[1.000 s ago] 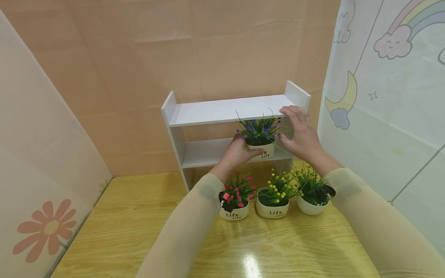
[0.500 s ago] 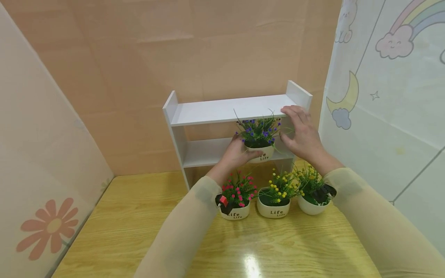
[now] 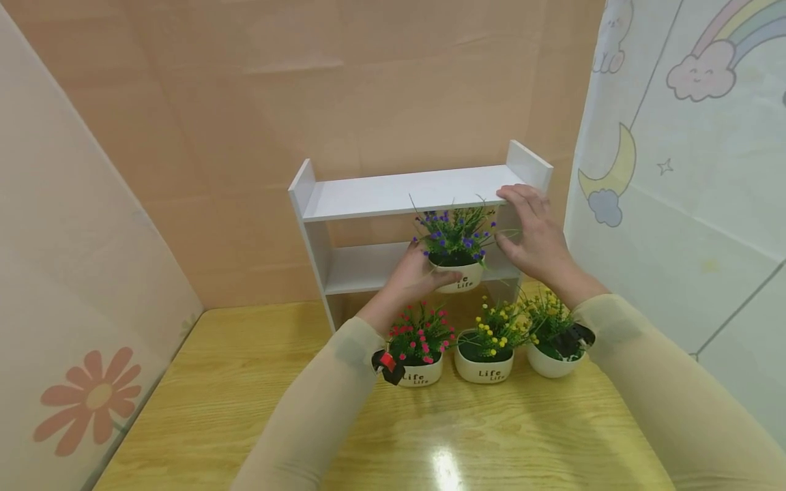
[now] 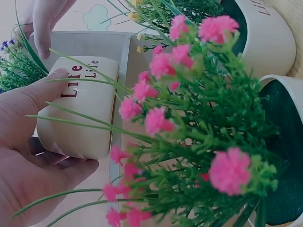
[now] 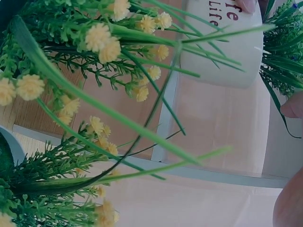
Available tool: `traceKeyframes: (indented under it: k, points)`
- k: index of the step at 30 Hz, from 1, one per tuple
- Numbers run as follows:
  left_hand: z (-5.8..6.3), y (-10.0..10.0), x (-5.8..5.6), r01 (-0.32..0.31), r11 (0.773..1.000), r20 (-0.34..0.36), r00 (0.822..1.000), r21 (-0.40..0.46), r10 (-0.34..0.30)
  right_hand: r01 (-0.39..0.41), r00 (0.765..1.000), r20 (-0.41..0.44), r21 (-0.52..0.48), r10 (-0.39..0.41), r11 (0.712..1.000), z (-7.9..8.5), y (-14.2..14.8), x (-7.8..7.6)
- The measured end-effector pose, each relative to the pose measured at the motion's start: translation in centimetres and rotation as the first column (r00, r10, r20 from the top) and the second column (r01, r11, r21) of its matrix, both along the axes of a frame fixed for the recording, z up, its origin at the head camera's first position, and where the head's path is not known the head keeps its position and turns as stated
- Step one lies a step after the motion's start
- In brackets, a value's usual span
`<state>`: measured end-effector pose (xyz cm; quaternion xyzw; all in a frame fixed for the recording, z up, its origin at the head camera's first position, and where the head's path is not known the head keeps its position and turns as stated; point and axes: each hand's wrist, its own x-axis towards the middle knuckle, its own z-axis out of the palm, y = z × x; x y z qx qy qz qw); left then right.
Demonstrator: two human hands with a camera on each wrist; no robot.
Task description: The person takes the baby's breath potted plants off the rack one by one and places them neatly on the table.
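Note:
My left hand (image 3: 413,274) grips a cream pot (image 3: 469,278) lettered "Life", its thumb across the front. Purple-flowered greenery (image 3: 457,235) fills that pot, which is in front of the middle shelf (image 3: 362,268) and below the top board. In the left wrist view the fingers curl under the pot (image 4: 90,109). My right hand (image 3: 539,240) rests its fingertips on the front edge of the white top shelf (image 3: 405,193) at the right, thumb lower and apart from the pot. The right wrist view shows only parts of that hand, beyond yellow flowers (image 5: 97,38).
On the wooden table (image 3: 245,382), in front of the shelf unit, stand a pink-flowered pot (image 3: 424,374) and two yellow-flowered ones, a middle pot (image 3: 485,372) and a right pot (image 3: 549,366). They sit close below my forearms. Decorated cloth walls stand on both sides.
My left hand has brought the purple-flowered pot slightly down and left, out from the middle shelf. The right hand has stayed at the top shelf's edge.

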<state>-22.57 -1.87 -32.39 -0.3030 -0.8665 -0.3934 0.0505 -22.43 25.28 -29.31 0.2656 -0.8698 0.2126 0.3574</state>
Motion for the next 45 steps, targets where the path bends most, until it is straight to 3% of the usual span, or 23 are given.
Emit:
traceKeyframes:
  k: [9,20,27,45]
  points:
    - [0.1,-0.7,0.9,-0.010,1.000,-0.002,1.000,-0.008,0.010,-0.001,1.000,0.001,-0.001,0.001,1.000,0.1,0.0,-0.1]
    - [0.0,-1.6,1.9,0.061,0.997,-0.008,0.998,0.050,-0.061,0.014,1.000,0.019,-0.014,-0.013,1.000,0.1,0.0,0.2]
    - [-0.2,-2.2,2.6,0.055,0.997,0.023,0.998,0.048,-0.056,0.021,0.999,0.033,-0.007,-0.020,1.000,0.1,0.0,0.2]
    - [-0.2,-3.9,4.3,0.097,0.993,-0.020,0.995,0.070,-0.095,-0.011,1.000,-0.006,-0.008,0.011,1.000,0.1,0.0,0.3]
